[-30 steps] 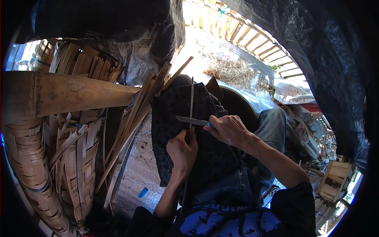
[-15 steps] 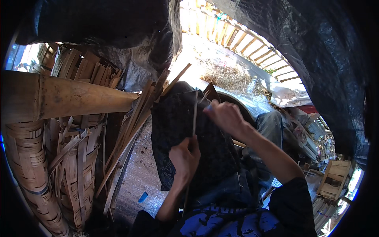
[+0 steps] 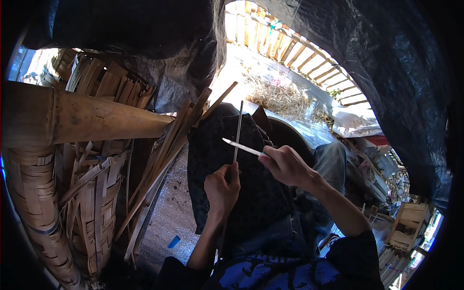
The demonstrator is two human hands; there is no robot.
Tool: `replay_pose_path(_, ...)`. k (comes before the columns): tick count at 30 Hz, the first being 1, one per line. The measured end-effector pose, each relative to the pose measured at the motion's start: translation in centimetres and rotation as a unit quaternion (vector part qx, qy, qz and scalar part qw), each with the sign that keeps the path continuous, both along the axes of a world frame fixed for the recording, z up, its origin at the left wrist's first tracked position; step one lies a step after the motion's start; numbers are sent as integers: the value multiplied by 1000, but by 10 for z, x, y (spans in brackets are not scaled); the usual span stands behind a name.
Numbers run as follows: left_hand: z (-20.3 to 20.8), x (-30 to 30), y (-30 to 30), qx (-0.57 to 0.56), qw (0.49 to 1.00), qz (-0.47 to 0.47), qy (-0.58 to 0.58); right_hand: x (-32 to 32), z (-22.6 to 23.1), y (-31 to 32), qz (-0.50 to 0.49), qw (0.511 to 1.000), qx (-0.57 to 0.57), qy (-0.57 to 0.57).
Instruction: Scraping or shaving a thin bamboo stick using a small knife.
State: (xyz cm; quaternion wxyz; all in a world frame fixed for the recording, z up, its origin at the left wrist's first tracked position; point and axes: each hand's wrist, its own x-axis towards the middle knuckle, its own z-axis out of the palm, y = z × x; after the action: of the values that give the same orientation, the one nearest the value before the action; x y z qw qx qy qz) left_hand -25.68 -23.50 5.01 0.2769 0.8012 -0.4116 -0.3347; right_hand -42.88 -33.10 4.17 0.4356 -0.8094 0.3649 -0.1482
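My left hand (image 3: 222, 191) is closed round a thin, narrow bamboo strip (image 3: 239, 125), which stands up past my thumb and also runs down below my fist. My right hand (image 3: 288, 166) grips a knife; its handle is mostly hidden in my fingers. The pale, pointed knife blade (image 3: 242, 146) points left, and its middle lies across the strip in this view. Whether blade and strip touch, I cannot tell. Under both hands a dark patterned cloth (image 3: 261, 203) is spread over my lap.
At the left, a thick bamboo pole (image 3: 106, 118) juts in above a woven bamboo basket (image 3: 36, 203). Long split bamboo pieces (image 3: 162, 154) lean beside my lap. Beyond lies a heap of shavings (image 3: 278, 96). A wooden crate (image 3: 408, 224) stands at right; dark plastic sheeting (image 3: 386, 67) hangs above.
My right hand has come down and slightly right from near the strip's upper end, and the knife blade now shows clearly. My left hand keeps hold of the strip.
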Motion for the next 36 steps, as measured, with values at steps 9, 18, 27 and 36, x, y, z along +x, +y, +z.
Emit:
replay_pose_path(9,-6,3,0,-6,999,4,43,5,-14,4,70,996,-1,52)
replay_pose_path(18,-14,10,3,-4,997,46,58,24,-17,8,61,986,-58,142)
replay_pose_path(27,-18,15,7,11,992,58,108,29,-49,-35,14,981,-140,133)
replay_pose_path(36,4,-2,13,-2,991,34,129,-3,-81,-82,-65,964,-173,190)
